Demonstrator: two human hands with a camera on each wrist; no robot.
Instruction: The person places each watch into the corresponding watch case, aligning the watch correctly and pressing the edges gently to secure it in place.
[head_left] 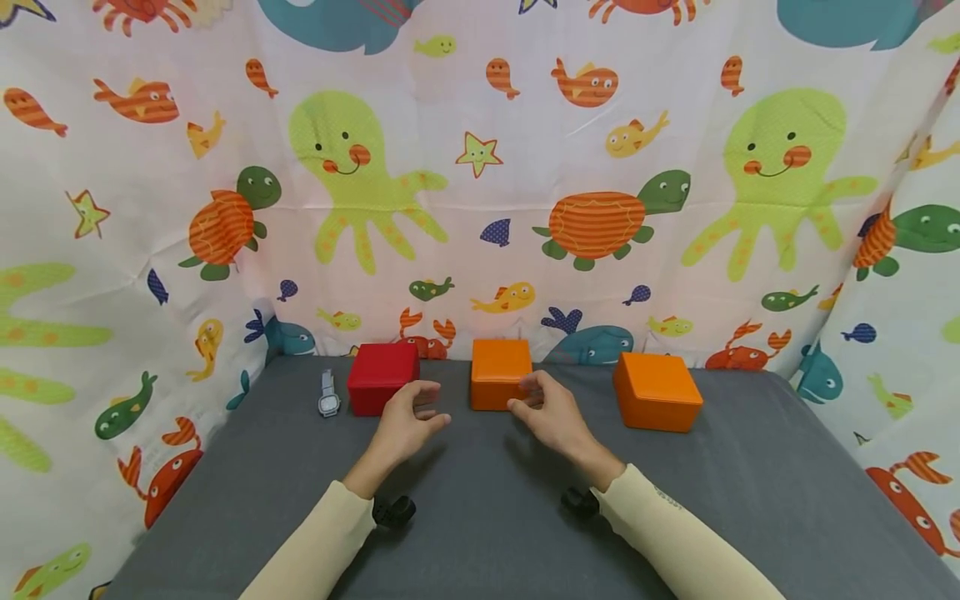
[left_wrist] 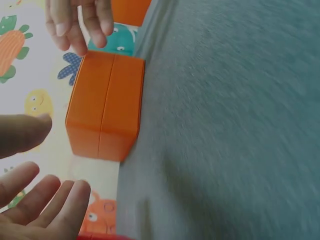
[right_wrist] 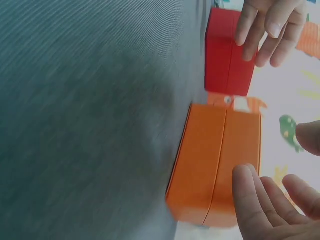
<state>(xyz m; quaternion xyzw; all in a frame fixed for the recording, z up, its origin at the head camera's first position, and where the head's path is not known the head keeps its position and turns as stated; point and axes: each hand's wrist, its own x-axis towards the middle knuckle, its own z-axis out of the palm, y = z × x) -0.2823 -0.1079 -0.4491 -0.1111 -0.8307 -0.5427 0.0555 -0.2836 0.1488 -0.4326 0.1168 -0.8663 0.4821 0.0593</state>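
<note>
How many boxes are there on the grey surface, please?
3 in the head view: a red box at left, one orange box in the middle, another orange box at right.

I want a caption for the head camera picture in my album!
Left hand near a square red leather-look box, right hand near the middle square orange leather-look box, over grey cloth.

No words, brand or number can be read. A short line of small dark marks (head_left: 667, 497) on the right sleeve (head_left: 678, 533) is too tiny to make out, as is the face of the watch (head_left: 328, 406) on the desk (head_left: 472, 508).
</note>
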